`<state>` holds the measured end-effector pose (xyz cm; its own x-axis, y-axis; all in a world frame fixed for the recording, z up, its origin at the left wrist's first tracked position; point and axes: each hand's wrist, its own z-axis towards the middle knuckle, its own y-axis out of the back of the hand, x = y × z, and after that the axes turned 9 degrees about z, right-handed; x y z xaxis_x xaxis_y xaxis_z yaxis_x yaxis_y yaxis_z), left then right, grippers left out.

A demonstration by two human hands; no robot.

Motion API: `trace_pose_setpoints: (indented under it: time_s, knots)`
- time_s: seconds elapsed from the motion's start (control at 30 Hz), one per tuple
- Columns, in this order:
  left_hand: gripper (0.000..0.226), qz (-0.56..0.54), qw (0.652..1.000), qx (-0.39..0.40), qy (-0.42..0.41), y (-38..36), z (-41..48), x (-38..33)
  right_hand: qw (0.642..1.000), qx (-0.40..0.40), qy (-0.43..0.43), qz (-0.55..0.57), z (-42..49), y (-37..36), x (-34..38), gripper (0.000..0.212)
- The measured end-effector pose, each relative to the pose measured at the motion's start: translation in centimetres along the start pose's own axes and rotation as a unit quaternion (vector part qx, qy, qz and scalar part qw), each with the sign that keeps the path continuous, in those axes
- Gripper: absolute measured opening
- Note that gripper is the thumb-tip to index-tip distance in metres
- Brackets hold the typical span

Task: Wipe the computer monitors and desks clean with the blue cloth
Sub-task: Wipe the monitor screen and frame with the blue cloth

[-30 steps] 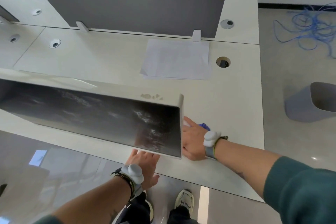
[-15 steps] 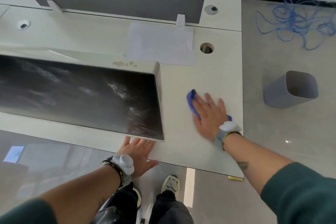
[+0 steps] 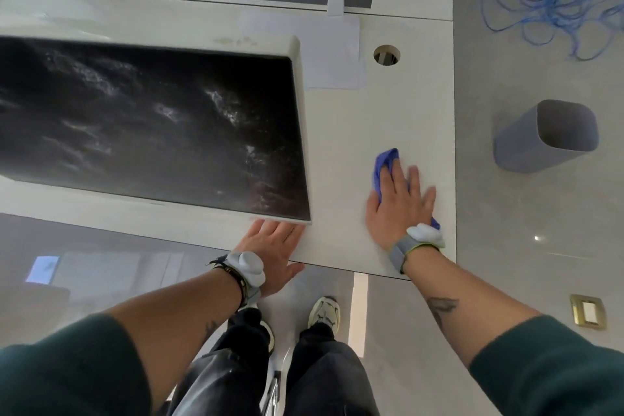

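The pale tabletop (image 3: 337, 145) carries a blue cloth (image 3: 385, 165), which the right hand (image 3: 398, 209) presses flat near the right edge. The cloth pokes out beyond the fingertips and behind the wrist. The left hand (image 3: 273, 253) rests flat on the near edge, its fingertips hidden under the lower corner of a monitor (image 3: 152, 125) with a smeared dark screen. Far beyond the right hand lie a sheet of paper (image 3: 331, 54) and an open cable hole (image 3: 386, 55). On the floor (image 3: 506, 246), right of that hand, are a grey bin (image 3: 526, 145) and, farther off, tangled blue cable (image 3: 553, 3).
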<state>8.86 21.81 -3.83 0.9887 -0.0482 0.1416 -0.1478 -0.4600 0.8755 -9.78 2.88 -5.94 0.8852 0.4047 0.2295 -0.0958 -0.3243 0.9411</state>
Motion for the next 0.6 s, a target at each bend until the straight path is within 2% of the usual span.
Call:
trace_pose_setpoints:
  time_s: [0.03, 0.07, 0.13, 0.17, 0.2, 0.23, 0.3, 0.33, 0.37, 0.4, 0.47, 0.5, 0.53, 0.6]
  knots:
    - [0.081, 0.004, 1.000, -0.001, 0.001, 0.0, -0.3, 0.1, 0.999, 0.001, 0.039, 0.005, -0.9, -0.7, 1.9, 0.061]
    - [0.081, 0.013, 1.000, 0.005, 0.003, 0.1, -0.3, 0.2, 0.992, 0.019, 0.128, -0.002, -2.4, -1.6, 3.8, 0.061]
    - [0.080, 0.044, 0.998, 0.035, 0.006, 0.2, -1.7, 0.6, 0.949, 0.063, 0.307, -0.041, -6.1, -3.2, 6.8, 0.058]
    - [0.080, 0.053, 0.997, 0.047, 0.001, -0.2, -2.1, 0.6, 0.936, 0.066, 0.342, -0.051, -6.2, -3.4, 6.5, 0.056]
    - [0.081, 0.048, 0.997, 0.053, 0.002, -0.8, -3.2, 0.9, 0.937, 0.057, 0.340, -0.057, -5.7, -3.4, 6.0, 0.056]
    - [0.083, 0.038, 0.998, 0.047, 0.001, -1.4, -4.3, 1.6, 0.954, 0.043, 0.290, -0.058, -5.0, -3.0, 5.5, 0.057]
    - [0.086, 0.025, 0.999, 0.034, 0.000, -2.1, -5.3, 2.4, 0.992, 0.006, 0.123, -0.032, -3.7, -2.2, 3.4, 0.062]
    - [0.086, 0.029, 0.999, 0.031, 0.010, -2.3, -5.7, 2.9, 0.997, -0.003, 0.070, -0.023, -3.6, -2.0, 3.7, 0.064]
    - [0.085, 0.030, 0.999, 0.027, 0.015, -2.5, -5.9, 3.2, 0.997, 0.013, 0.072, -0.013, -4.3, -1.9, 5.0, 0.066]
    - [0.084, 0.023, 0.999, 0.037, 0.020, -2.4, -6.2, 3.5, 0.990, 0.035, 0.137, -0.018, -5.3, -2.5, 6.6, 0.069]
    - [0.085, 0.021, 0.998, 0.036, 0.037, -2.8, -6.5, 3.8, 0.944, 0.123, 0.303, -0.048, -8.0, -3.8, 10.3, 0.077]
    - [0.086, 0.024, 0.997, 0.050, 0.045, -3.1, -7.1, 4.4, 0.930, 0.153, 0.331, -0.049, -8.7, -3.9, 11.9, 0.078]
    - [0.086, 0.020, 0.996, 0.072, 0.051, -3.1, -7.8, 5.1, 0.934, 0.138, 0.326, -0.042, -8.5, -4.2, 12.6, 0.076]
    - [0.086, 0.009, 0.995, 0.087, 0.050, -3.0, -8.4, 5.9, 0.968, 0.082, 0.238, -0.020, -7.8, -4.5, 12.5, 0.069]
